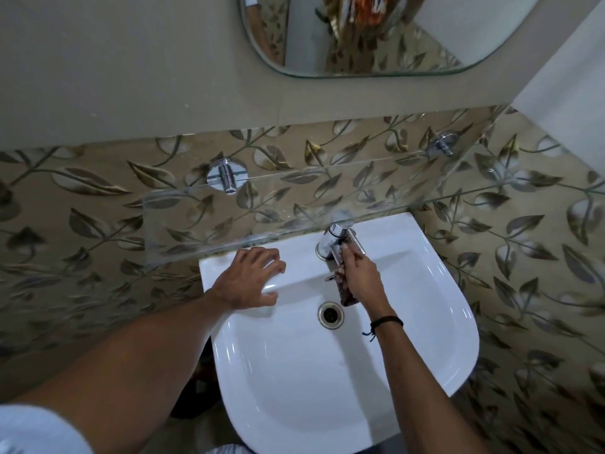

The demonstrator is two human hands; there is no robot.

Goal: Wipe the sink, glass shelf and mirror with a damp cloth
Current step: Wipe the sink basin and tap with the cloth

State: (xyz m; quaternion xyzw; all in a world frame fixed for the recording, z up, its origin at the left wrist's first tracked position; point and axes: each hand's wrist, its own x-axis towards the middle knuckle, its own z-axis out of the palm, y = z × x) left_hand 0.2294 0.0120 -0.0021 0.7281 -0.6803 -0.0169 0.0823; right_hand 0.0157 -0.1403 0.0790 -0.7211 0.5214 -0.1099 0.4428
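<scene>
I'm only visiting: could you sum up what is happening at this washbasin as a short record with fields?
place: white sink below a glass shelf and a mirror
left hand: fingers spread, rests on the sink's back rim
right hand: holds a dark patterned cloth against the chrome tap
drain: uncovered, in the basin below the cloth

glossy white sink [425,322], chrome tap [330,245], clear glass shelf [262,204]

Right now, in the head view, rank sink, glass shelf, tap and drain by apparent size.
1. sink
2. glass shelf
3. tap, partly hidden by cloth and right hand
4. drain, close to tap, unsure
</scene>
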